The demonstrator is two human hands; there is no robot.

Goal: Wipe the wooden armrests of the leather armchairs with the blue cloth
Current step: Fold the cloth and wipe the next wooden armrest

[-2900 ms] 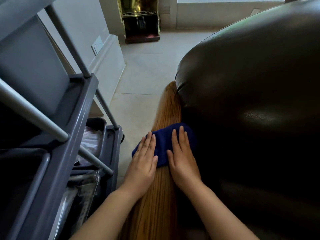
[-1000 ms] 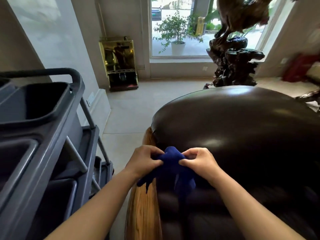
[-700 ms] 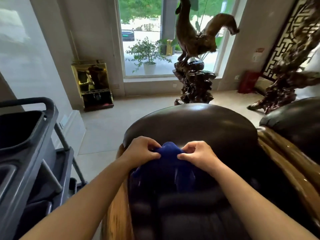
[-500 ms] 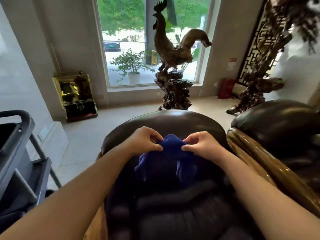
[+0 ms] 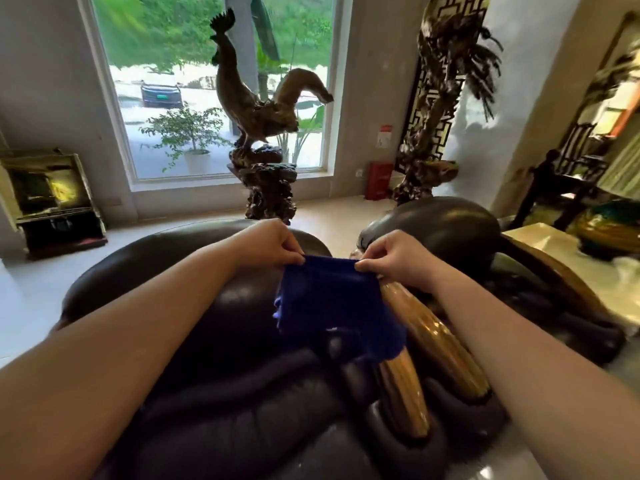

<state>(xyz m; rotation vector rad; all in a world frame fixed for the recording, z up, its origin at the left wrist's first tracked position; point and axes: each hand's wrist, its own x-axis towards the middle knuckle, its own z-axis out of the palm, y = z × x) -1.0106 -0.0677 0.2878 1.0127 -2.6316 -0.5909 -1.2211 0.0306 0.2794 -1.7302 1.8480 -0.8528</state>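
Observation:
The blue cloth (image 5: 332,299) hangs spread out in the air, pinched at its top corners by my left hand (image 5: 268,244) and my right hand (image 5: 393,254). It hangs above the gap between two dark leather armchairs: the near one (image 5: 194,306) under my left arm and a second one (image 5: 446,223) to the right. Two glossy wooden armrests run side by side below the cloth, the near chair's (image 5: 403,400) and the second chair's (image 5: 433,337). The cloth covers their far ends. Another wooden armrest (image 5: 554,275) curves along the second chair's far side.
A carved wooden rooster statue (image 5: 258,112) stands on a stump before the window. A second dark carving (image 5: 436,98) and a red box (image 5: 379,180) stand by the right wall. A gold cabinet (image 5: 48,199) sits at the left wall. A pale side table (image 5: 540,237) holds a green-gold bowl.
My view has lifted and swung right, away from the grey cart and the left armrest. Both hands have lifted the cloth, moved it right over the middle armrests and spread it open.

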